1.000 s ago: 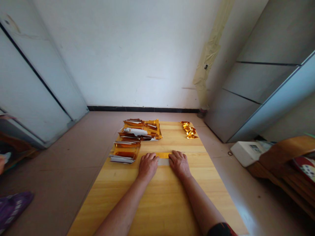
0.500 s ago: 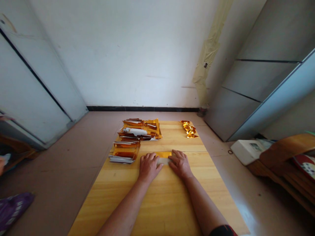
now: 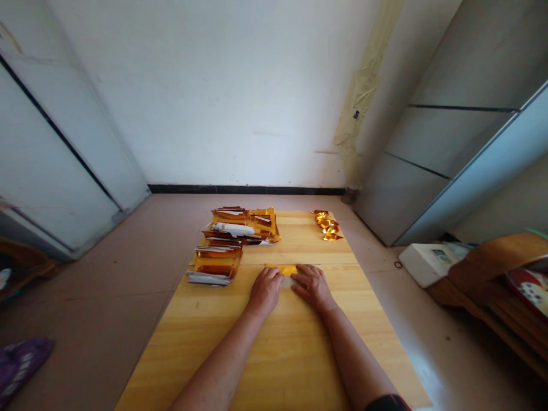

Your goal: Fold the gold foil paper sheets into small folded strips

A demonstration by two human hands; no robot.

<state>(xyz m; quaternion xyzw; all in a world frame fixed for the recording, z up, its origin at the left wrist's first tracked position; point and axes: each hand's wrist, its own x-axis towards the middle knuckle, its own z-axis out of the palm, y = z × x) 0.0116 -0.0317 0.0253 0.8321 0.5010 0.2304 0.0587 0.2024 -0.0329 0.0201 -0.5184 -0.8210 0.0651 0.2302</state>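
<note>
A small sheet of gold foil paper (image 3: 287,270) lies on the wooden table between my hands, a pale strip showing along its near side. My left hand (image 3: 266,290) has its fingers drawn together and bent over the sheet's left part, closed on it. Across from it, my right hand (image 3: 314,287) rests palm down with fingers apart, its fingertips on the right part of the sheet. Both thumbs are partly hidden. Beyond my left hand sit stacks of gold foil sheets (image 3: 216,261) with white backs. Several folded gold foil pieces (image 3: 329,230) lie at the far right.
The wooden table (image 3: 274,359) ends short of a white wall (image 3: 222,114). A grey cabinet (image 3: 432,131) stands at the right, near a white box (image 3: 428,264) and wooden furniture (image 3: 479,279). On the floor at left is a purple bag (image 3: 23,365).
My left hand has shifted right and its fingers have drawn together over the foil paper. More gold shows on the sheet and less of the pale strip. My right hand has barely moved.
</note>
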